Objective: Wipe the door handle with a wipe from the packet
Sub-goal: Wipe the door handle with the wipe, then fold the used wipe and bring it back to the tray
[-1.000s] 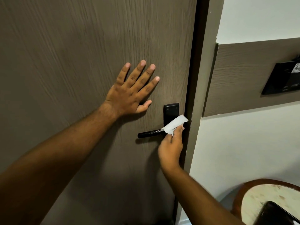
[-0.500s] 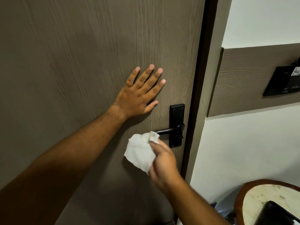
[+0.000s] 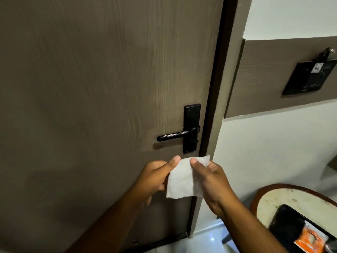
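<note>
A black lever door handle (image 3: 175, 135) on a black backplate (image 3: 191, 117) sits at the right edge of the brown wood-grain door (image 3: 102, 88). Just below the handle, both my hands hold a white wipe (image 3: 182, 179) spread between them. My left hand (image 3: 155, 178) pinches its top left corner. My right hand (image 3: 211, 179) grips its right side with the thumb on top. Neither hand nor the wipe touches the handle. No wipe packet can be clearly made out.
The dark door frame (image 3: 217, 88) runs right of the handle. A black wall panel (image 3: 310, 77) hangs on a brown wall strip. At lower right a round table (image 3: 269, 199) carries a black tray with an orange item (image 3: 306, 241).
My left hand has left the door face and come down to take the wipe. My right hand has drawn the wipe off the handle to below it.
</note>
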